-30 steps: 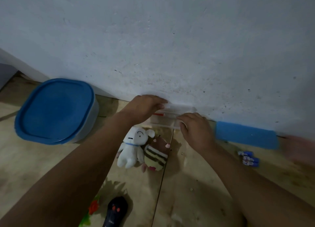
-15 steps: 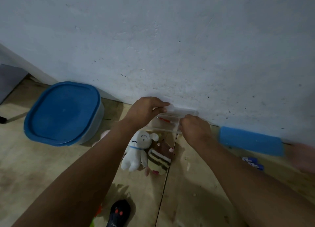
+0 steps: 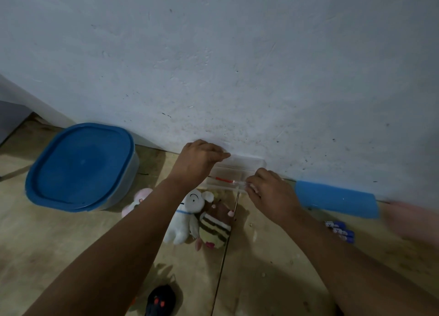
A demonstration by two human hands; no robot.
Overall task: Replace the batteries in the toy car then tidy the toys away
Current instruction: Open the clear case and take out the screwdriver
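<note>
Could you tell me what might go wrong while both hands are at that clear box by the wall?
The left hand holds the lid of the clear box up while the right hand pinches the red-handled tool; the lid could drop on it. The loose batteries sit by the right forearm and may get knocked.

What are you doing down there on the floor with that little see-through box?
A person is kneeling by the wall with a clear box open in front of them. The left hand holds its lid up, and the right hand pinches a thin red screwdriver lying inside. Spare batteries wait on the floor to the right. Soft toys lie just below the box, and a blue-lidded tub sits closed on the left.
</note>
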